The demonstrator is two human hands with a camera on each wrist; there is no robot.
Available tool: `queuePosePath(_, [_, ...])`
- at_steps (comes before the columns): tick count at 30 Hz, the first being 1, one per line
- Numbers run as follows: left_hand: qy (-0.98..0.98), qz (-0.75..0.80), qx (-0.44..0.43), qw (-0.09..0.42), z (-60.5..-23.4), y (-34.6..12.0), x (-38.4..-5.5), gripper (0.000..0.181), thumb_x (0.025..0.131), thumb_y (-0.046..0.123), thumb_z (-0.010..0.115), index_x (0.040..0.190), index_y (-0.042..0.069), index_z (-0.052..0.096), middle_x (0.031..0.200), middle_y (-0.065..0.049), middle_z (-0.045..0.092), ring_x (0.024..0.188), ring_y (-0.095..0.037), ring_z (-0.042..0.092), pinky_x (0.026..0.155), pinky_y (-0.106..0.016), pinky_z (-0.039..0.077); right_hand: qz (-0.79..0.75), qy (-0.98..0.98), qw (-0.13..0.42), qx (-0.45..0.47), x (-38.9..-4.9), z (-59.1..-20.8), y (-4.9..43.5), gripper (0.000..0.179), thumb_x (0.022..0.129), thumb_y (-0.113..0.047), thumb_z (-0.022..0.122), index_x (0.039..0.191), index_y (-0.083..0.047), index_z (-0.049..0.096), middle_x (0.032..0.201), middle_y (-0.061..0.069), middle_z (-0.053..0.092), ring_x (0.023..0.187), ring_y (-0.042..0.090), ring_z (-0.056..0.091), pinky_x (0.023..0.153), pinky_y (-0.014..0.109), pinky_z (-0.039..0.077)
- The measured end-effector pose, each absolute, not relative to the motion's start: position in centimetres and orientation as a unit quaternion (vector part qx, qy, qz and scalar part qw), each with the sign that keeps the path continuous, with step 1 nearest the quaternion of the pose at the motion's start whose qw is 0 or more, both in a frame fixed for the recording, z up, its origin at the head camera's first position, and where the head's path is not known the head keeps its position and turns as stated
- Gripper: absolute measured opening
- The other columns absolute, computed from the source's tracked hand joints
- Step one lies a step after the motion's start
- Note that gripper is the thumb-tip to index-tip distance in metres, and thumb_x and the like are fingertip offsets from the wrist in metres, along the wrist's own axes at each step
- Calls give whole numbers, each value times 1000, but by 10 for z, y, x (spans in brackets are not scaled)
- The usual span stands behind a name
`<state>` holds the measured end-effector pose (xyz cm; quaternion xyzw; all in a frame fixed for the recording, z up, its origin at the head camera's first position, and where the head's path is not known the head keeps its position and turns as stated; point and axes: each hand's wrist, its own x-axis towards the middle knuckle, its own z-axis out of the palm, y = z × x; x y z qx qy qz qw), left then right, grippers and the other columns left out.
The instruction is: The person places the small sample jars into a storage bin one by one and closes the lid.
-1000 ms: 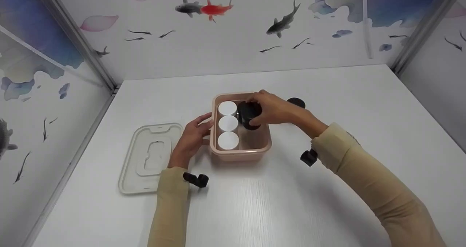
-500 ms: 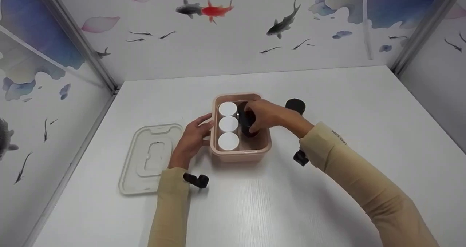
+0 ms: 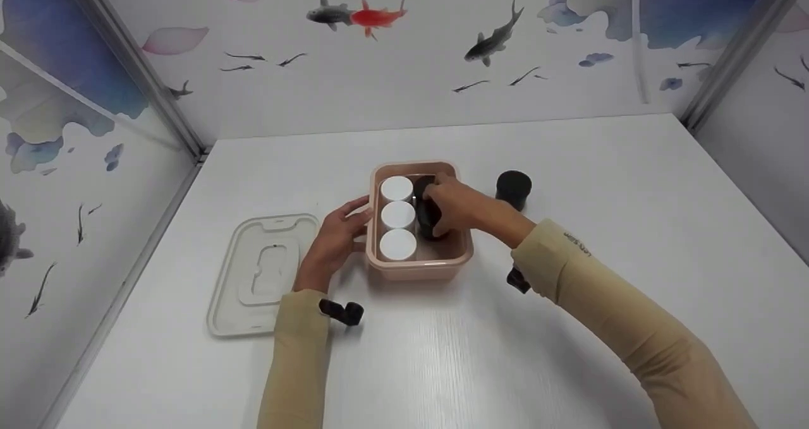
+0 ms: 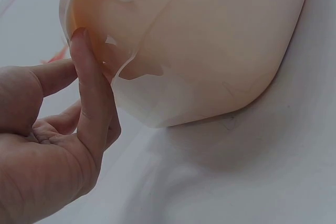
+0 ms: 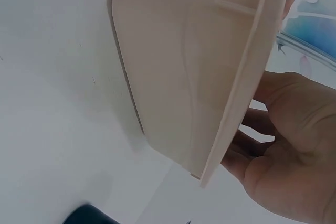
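A pink plastic box (image 3: 420, 271) stands in the middle of the table in the head view. Three round white-topped containers (image 3: 398, 215) line its left side. My right hand (image 3: 464, 203) reaches down inside the right side and grips a black cylindrical container (image 3: 428, 219). Behind that, another black round top (image 3: 424, 185) shows, partly covered by my fingers. My left hand (image 3: 334, 239) touches the box's left side near the rim, its fingers fairly straight. In the right wrist view the box wall (image 5: 173, 61) hides the gripped container.
A pale rectangular lid (image 3: 256, 318) lies flat left of the box, partly under my left forearm. Another black cylindrical container (image 3: 514, 187) stands on the table right of the box, close to my right forearm. Printed walls (image 3: 404, 88) enclose the back and sides.
My right hand has lowered the black container into the box's right side and shifted slightly nearer to me. The forearm has moved left, uncovering more of the outside container. My left hand stays put.
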<state>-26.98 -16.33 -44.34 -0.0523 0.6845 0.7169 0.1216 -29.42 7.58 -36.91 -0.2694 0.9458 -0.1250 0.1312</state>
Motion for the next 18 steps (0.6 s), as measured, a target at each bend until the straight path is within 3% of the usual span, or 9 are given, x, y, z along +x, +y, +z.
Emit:
queuePosePath(7, [689,712,-56,121,-443,-163,-271,50,102,28,59,150,19,47,137,-13,62,105,-19,68,71,-31,61,-136,944,116,-278,-293,-372,78,66,83,-14,83,141,1,53,141,25,44,126,33,54,111,46,46])
queuePosePath(12, [688,713,-58,121,-444,-162,-271,50,101,27,60,149,19,47,135,-13,63,105,-19,68,73,-31,61,-188,937,111,-273,-289,-367,87,67,85,-14,81,143,1,50,152,23,37,131,33,52,111,46,46])
queuePosePath(14, [686,715,-59,121,-444,-162,-271,49,101,27,60,148,19,48,134,-13,64,104,-19,68,73,-31,61,-215,932,107,-272,-287,-363,92,66,87,-14,79,144,0,49,155,20,34,127,32,55,107,45,49])
queuePosePath(18, [682,720,-57,119,-444,-163,-271,48,102,26,60,148,18,48,133,-14,65,102,-19,69,72,-31,61,-259,921,85,-276,-279,-353,104,63,89,-16,77,144,-3,50,145,20,44,114,31,57,99,45,51])
